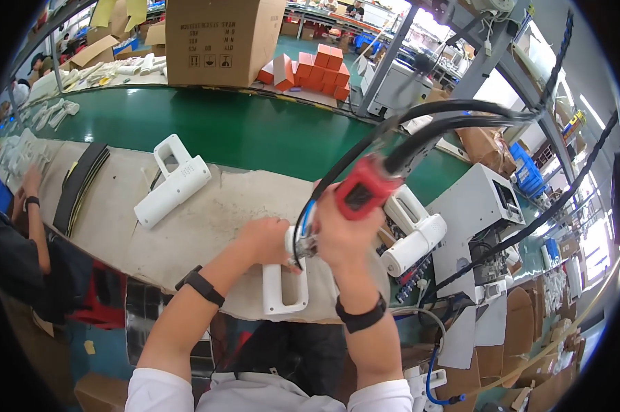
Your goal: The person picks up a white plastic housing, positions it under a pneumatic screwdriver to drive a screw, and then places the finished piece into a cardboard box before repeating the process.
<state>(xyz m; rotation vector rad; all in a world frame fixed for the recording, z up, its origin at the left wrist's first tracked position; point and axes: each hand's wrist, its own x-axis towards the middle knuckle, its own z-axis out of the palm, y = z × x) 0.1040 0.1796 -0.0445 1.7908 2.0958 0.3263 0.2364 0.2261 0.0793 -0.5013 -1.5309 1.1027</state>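
Observation:
My right hand [344,237] grips a powered screwdriver with a red top [365,187], held upright, black cables rising from it to the upper right. Its tip points down onto a white plastic handheld housing [284,288] that lies on the grey work mat [207,220]. My left hand [265,240] presses on that housing beside the tool, steadying it. Both wrists wear black bands.
Another white housing [173,185] lies on the mat to the left, a third [413,237] to the right beside a white machine box [478,206]. A green conveyor belt [255,130] runs behind, with a cardboard box [221,41] and orange boxes [313,69]. Another person [18,233] works at left.

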